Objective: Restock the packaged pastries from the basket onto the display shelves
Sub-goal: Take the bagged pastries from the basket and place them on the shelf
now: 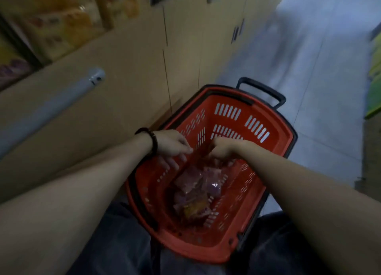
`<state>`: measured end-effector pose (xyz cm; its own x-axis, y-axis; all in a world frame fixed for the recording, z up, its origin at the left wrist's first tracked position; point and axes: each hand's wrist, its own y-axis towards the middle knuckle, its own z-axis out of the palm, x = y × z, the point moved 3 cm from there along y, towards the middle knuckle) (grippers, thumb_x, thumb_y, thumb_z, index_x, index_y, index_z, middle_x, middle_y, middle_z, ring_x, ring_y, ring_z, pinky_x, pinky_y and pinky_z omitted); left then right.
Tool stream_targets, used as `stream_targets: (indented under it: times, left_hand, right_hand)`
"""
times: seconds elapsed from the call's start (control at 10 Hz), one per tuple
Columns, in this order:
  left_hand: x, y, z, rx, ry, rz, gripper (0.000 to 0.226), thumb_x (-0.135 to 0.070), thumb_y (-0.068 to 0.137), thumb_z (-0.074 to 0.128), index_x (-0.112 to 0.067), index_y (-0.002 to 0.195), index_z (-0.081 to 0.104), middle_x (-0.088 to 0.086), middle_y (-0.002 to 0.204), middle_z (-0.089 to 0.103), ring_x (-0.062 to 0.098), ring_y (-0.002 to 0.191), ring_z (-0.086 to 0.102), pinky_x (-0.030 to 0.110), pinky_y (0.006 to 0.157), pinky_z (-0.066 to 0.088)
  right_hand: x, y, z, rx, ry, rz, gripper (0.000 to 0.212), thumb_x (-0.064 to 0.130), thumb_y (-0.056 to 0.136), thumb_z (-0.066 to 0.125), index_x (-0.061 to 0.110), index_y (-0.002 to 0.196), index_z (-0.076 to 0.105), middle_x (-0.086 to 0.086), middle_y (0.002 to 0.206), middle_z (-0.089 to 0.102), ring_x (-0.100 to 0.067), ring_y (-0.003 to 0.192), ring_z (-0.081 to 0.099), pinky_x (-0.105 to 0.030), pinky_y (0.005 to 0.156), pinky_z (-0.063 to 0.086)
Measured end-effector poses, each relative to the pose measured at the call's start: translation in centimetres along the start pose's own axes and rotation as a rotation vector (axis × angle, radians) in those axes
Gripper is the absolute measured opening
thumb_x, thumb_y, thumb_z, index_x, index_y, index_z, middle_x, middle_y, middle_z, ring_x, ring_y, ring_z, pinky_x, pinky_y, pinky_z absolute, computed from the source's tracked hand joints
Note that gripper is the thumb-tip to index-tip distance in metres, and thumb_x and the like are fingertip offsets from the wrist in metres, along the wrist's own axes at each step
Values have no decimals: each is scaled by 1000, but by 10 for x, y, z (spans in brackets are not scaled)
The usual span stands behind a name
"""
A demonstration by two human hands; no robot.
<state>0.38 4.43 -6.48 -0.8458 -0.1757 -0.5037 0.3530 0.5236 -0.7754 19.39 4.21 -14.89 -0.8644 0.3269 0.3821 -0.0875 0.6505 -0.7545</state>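
A red plastic basket (pixel 274 143) with a black rim and handle stands on the floor between my knees. Several packaged pastries (pixel 198 184) in pink and purple wrappers lie at its bottom. My left hand (pixel 173 147), with a dark bracelet on the wrist, hovers over the basket's left side with fingers spread and nothing in it. My right hand (pixel 222 149) reaches down into the basket with fingers curled above the packets; whether it grips one is hidden by the hand itself. The frame is blurred.
A beige cabinet (pixel 127 72) with grey bar handles runs along the left. Above it, shelves hold packaged goods (pixel 61 23) in yellow wrappers. Grey tiled floor (pixel 309 68) stretches ahead on the right, with another green display (pixel 374 93) at the right edge.
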Motion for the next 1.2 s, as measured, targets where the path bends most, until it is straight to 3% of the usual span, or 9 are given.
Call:
stream_targets:
  times: [0.2, 0.3, 0.4, 0.5, 0.7, 0.8, 0.9, 1.0, 1.2]
  left_hand:
    - [0, 15, -3, -65, 235, 134, 21, -37, 105, 59, -21, 113, 70, -2, 99, 78, 21, 84, 79, 29, 64, 57]
    - [6, 19, -6, -29, 330, 126, 22, -42, 104, 59, -24, 111, 70, -4, 96, 78, 15, 79, 78, 23, 60, 53]
    - [7, 20, -12, 9, 404, 115, 25, -49, 103, 57, -29, 113, 69, -1, 96, 80, 13, 81, 77, 27, 67, 57]
    - [8, 24, -16, 20, 396, 118, 26, -52, 102, 57, -31, 112, 68, 1, 95, 80, 15, 81, 77, 36, 72, 62]
    - [8, 23, -16, 34, 457, 76, 30, -55, 102, 56, -31, 116, 68, -1, 99, 79, 12, 82, 77, 38, 82, 64]
    - [10, 20, -19, 42, 399, 63, 32, -50, 104, 56, -26, 119, 68, -2, 103, 76, 12, 81, 78, 42, 81, 65]
    - [12, 23, -20, 23, 346, 57, 31, -46, 104, 57, -21, 121, 66, -1, 104, 75, 14, 81, 78, 38, 75, 66]
    - [14, 22, -18, -5, 291, 41, 32, -44, 102, 61, -20, 122, 64, 3, 107, 73, 19, 83, 79, 35, 71, 65]
    - [-13, -1, -16, -111, 142, 188, 71, -54, 84, 80, -20, 140, 53, 5, 119, 66, 22, 94, 75, 48, 82, 65]
  right_hand:
    - [-12, 64, 38, 35, -153, 39, 43, 22, 100, 68, 7, 140, 62, -14, 133, 66, -34, 125, 64, -42, 101, 53]
    - [-35, 98, 54, -16, -126, 149, 41, 17, 101, 66, 3, 139, 62, -19, 136, 65, -38, 126, 63, -43, 102, 53]
    - [-69, 141, 77, -14, -165, 238, 77, 34, 84, 85, 13, 151, 53, -21, 147, 58, -38, 134, 58, -50, 112, 48]
    - [-98, 184, 98, -42, -211, 200, 103, 52, 85, 77, 32, 166, 16, -24, 173, 1, -45, 159, 7, -64, 125, 17]
    - [-68, 146, 79, -76, -111, 235, 50, 34, 105, 57, 11, 149, 54, -16, 156, 50, -37, 144, 46, -46, 118, 36]
    - [-49, 110, 45, 5, -124, 147, 40, 27, 110, 50, 9, 145, 57, -16, 146, 57, -36, 137, 53, -50, 117, 40]
    - [-42, 87, 21, 149, -53, 147, 32, 25, 106, 61, 8, 133, 63, -9, 109, 67, -29, 109, 62, -48, 99, 55]
    - [-34, 53, -13, 313, -96, 174, 43, 20, 82, 90, 5, 118, 70, -12, 101, 77, -34, 103, 73, -48, 83, 61]
    - [13, -51, -73, 184, -9, -134, 17, 21, 85, 86, 21, 99, 78, 1, 81, 76, -17, 74, 70, -32, 69, 54]
